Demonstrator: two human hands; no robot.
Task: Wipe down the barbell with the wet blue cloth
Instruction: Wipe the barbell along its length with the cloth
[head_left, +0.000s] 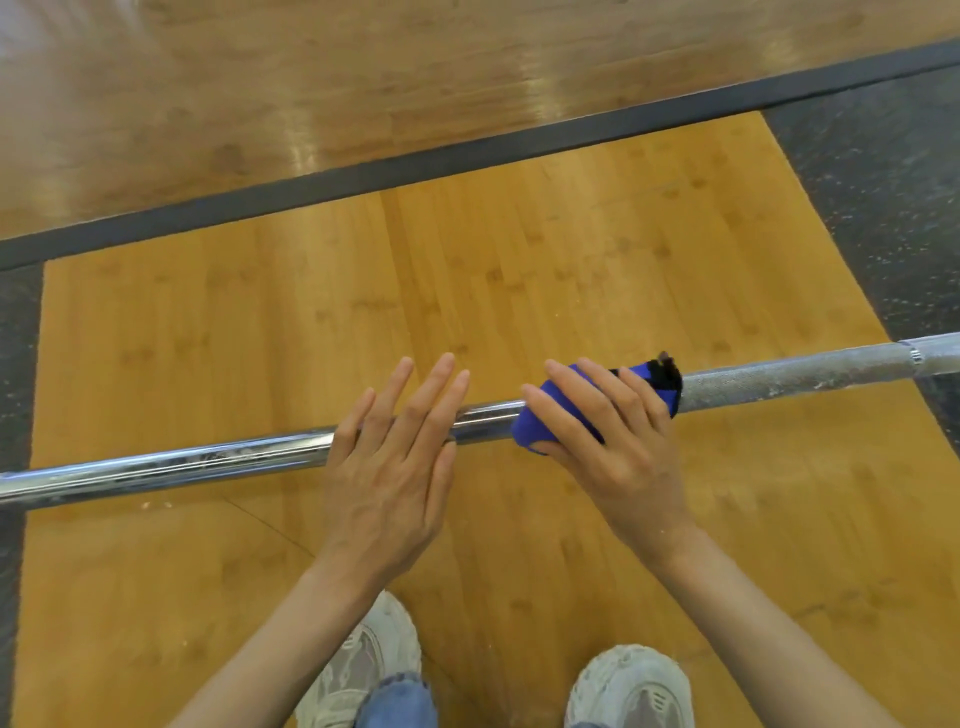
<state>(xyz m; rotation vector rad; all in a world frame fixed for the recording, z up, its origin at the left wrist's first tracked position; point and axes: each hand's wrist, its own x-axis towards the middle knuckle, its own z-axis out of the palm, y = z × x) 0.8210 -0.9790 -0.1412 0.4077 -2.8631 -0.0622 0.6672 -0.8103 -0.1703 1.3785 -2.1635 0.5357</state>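
A chrome barbell (171, 465) crosses the view from lower left to upper right, above a wooden platform. The shaft right of the cloth looks dull and chalk-speckled (789, 376). A blue cloth (535, 421) with a black patch is wrapped over the bar near its middle. My right hand (608, 441) lies over the cloth, fingers extended across it and thumb beneath, pressing it to the bar. My left hand (395, 457) rests flat on the bar just left of the cloth, fingers straight and spread.
The light wooden platform (311, 322) is bordered by dark speckled rubber flooring (883, 182) at right and left, with a dark strip and darker wood floor beyond. My two white sneakers (631, 686) stand at the bottom edge, below the bar.
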